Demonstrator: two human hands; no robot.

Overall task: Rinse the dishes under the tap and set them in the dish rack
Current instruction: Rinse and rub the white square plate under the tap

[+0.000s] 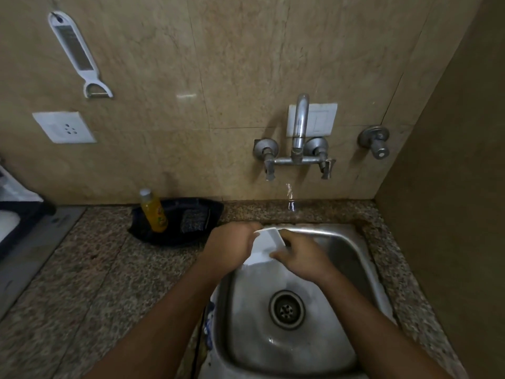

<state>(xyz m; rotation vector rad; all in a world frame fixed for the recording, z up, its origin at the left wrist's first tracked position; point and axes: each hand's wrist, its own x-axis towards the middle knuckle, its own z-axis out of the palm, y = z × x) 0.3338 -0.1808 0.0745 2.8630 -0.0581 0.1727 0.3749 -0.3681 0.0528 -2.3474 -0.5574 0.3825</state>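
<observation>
Both hands (262,248) grasping a white cup (266,246) over the sink's (352,242) back-left rim, basin below.

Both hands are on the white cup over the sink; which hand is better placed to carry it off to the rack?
No rack is identifiable. Probably the left hand: it grips the white cup nearer the counter.

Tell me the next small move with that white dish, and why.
Probably shift the white dish right, under the water stream. Both the left hand and right hand hold it over the sink, but it seems left of the falling water.
</observation>
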